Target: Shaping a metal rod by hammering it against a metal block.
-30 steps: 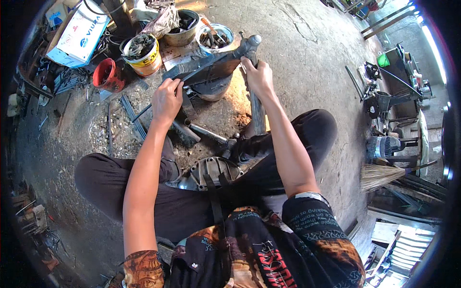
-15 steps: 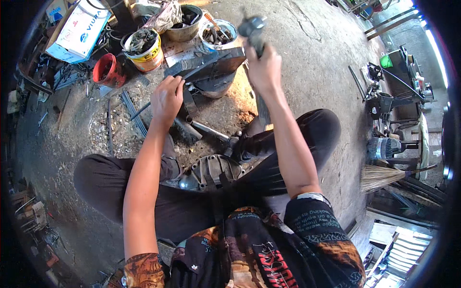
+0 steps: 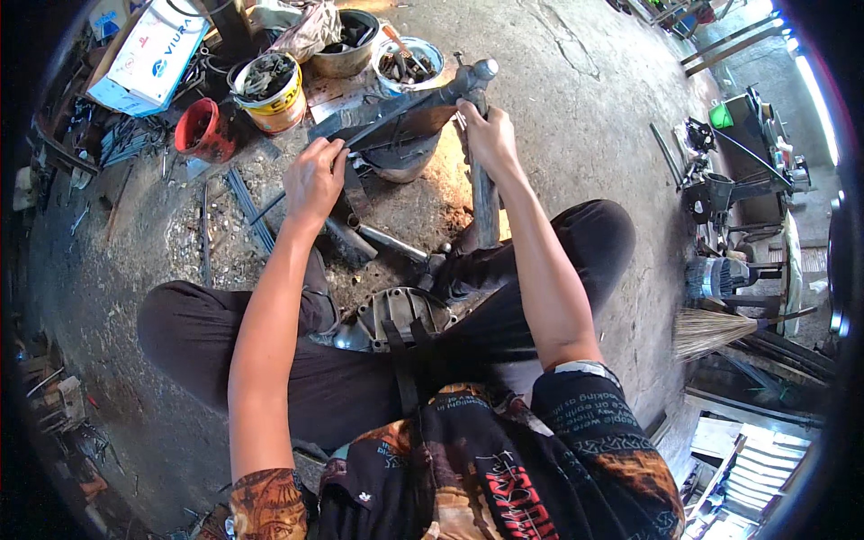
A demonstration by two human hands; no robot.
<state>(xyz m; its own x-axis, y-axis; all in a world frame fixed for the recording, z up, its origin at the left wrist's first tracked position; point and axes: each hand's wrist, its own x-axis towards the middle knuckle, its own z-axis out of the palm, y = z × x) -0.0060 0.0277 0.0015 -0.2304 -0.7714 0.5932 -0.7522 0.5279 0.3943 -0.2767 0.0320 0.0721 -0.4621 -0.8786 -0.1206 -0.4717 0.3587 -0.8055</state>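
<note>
The person's left hand (image 3: 315, 180) grips a thin metal rod (image 3: 376, 124) slanting across a dark metal block (image 3: 409, 128); the right hand (image 3: 491, 142) grips a hammer (image 3: 472, 81) (its head at the block's right end).

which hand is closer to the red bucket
Left. The left hand, holding a thin rod, is to the red bucket's right and nearer the person; the right hand, gripping a hammer, is much farther right.
</note>
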